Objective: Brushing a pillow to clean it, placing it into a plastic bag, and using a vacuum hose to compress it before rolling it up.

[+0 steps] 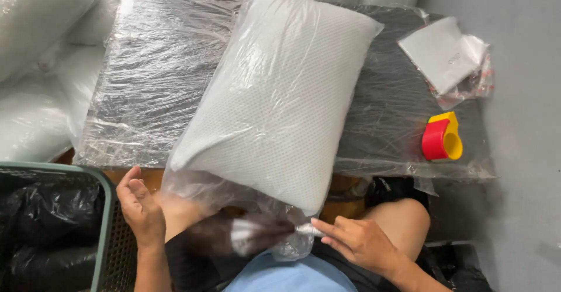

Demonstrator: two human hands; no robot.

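A white pillow (280,93) in a clear plastic bag lies slanted across a dark table wrapped in plastic film (152,76). The bag's open end (257,233) hangs over the table's near edge, gathered and blurred above my lap. My right hand (356,242) pinches the twisted end of that bag with its fingertips. My left hand (140,207) hovers at the left, fingers apart, holding nothing, near the bag's loose edge.
A red and yellow tape dispenser (442,137) sits on the table's right side. A flat white packet in plastic (447,52) lies at the far right corner. More bagged pillows (41,64) pile up at left. A green crate (87,228) with black bags stands lower left.
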